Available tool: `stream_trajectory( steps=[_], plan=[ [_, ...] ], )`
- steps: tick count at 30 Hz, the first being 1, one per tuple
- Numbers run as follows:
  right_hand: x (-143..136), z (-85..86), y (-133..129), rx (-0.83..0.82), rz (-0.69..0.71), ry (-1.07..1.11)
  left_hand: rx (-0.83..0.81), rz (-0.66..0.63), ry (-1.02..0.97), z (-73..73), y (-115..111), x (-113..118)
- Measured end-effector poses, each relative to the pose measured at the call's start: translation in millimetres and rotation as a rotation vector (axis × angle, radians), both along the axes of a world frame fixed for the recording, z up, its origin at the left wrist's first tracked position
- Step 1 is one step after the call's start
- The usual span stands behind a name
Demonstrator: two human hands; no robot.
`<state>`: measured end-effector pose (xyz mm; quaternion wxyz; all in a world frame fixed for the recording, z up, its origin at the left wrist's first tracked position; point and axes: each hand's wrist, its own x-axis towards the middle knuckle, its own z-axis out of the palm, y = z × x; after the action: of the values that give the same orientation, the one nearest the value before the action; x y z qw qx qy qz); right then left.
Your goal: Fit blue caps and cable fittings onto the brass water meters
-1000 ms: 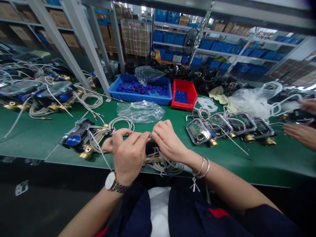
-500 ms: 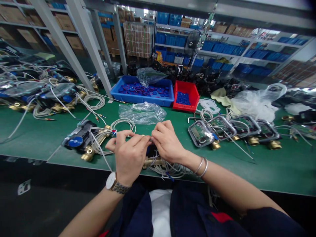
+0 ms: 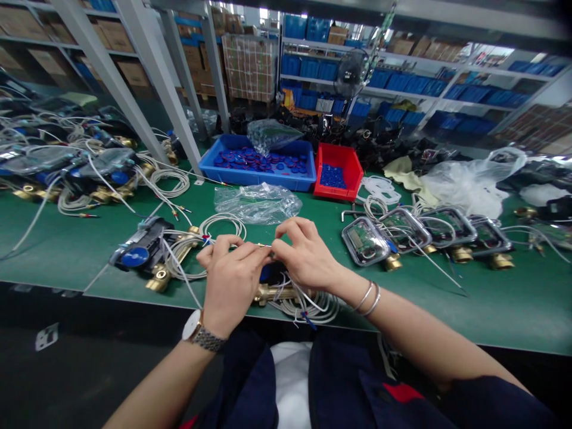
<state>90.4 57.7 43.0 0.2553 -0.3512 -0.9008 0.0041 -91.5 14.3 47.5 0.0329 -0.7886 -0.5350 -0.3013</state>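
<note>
Fingertips of my left hand and my right hand meet in a pinch above the bench. A small, thin piece with a shiny tip shows at the fingers; most of it is hidden and I cannot make out its kind. Beneath my hands lies a meter with a brass pipe body, its upper part partly covered by my hands. Its coiled grey-white cable, tied with a blue tie, rests at the bench's front edge. To the left sits another meter with a blue round cap and a coiled cable.
A blue tray of blue discs and a red bin of small blue parts stand behind a clear plastic bag. Clear-covered meters line the right; more meters pile at left. Grey posts rise there.
My left hand has shifted slightly left and down. My right fingers have bent more, their knuckles spreading a little. More of the meter's cable coil shows below.
</note>
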Motion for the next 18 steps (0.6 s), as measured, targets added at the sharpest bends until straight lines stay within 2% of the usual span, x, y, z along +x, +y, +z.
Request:
stream_trajectory(
  steps=[5, 8, 10, 14, 16, 18],
  plan=[
    [-1.1, -0.6, 1.2, -0.166, -0.036, 0.001, 0.065, 0.046, 0.005, -5.4, 0.9, -0.5],
    [-1.5, -2.2, 1.9, -0.025, -0.007, -0.033, 0.008, 0.007, 0.001, -8.6, 2.2, -1.7],
    [-2.5, -4.0, 1.5, -0.004, 0.007, -0.054, -0.007, 0.014, -0.01, -10.0, 1.7, -0.9],
    [-3.7, -5.8, 0.0, -0.186, -0.046, -0.033, 0.006, 0.058, -0.008, -10.8, 0.6, 0.3],
    [-1.8, -5.1, 1.5, -0.142, -0.044, -0.049, -0.015, 0.052, 0.003, -10.2, 2.8, -2.0],
    [0.3, -4.4, 4.6, -0.023, 0.005, -0.099, -0.041, 0.043, 0.005, -9.3, 6.0, -4.8]
  ],
)
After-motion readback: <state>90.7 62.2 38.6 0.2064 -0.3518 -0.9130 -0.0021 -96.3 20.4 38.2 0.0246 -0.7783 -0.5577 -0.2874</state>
